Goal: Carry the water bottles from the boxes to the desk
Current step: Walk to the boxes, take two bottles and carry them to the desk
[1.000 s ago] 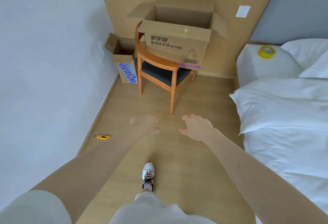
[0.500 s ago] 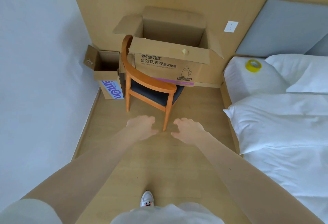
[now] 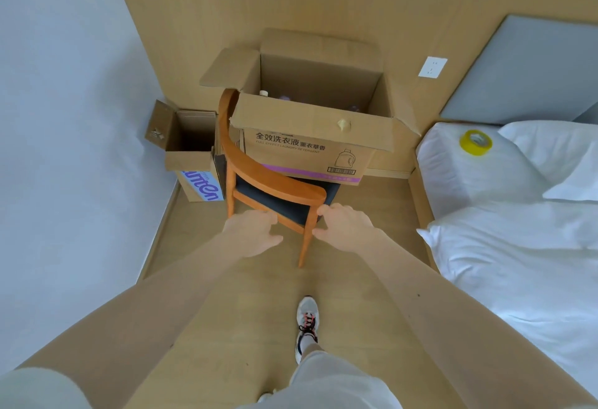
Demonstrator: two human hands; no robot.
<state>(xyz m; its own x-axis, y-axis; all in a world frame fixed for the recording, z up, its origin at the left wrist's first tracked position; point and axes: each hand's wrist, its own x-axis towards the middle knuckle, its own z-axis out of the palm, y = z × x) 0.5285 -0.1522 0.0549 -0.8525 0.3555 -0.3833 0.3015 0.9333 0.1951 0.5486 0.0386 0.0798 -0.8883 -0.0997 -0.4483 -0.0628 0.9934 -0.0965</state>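
- The left hand (image 3: 252, 230) is stretched forward, palm down, fingers relaxed and slightly apart, holding nothing.
- The right hand (image 3: 348, 227) is level with it and just beside it, also empty, with loosely bent fingers and the thumb turned in toward the left hand.
- Between the two hands runs the back leg of a wooden chair (image 3: 275, 182). Its curved backrest passes just beyond the fingertips (whether either hand touches the wood cannot be told).
- Straight beyond the hands, a large cardboard box (image 3: 307, 136) sits on the chair's dark seat, flaps open, with a laundry-detergent print on its near side.
- The water bottles (image 3: 263, 93) are inside that box. Only their caps show: a white one at the left corner and faint purplish ones further right.
- Beyond and to the left of the left hand, a small cardboard box (image 3: 191, 156) stands open on the floor in the corner, its inside too dark to read.
- To the right of the right hand lies a bed (image 3: 517, 263) with white bedding, and a yellow tape roll (image 3: 475, 142) rests on its far end.
- A wall socket (image 3: 432, 67) is on the wooden panel, beyond the right hand.
- Nearer than the hands, one shoe (image 3: 307, 314) stands on the wooden floor (image 3: 259, 295).
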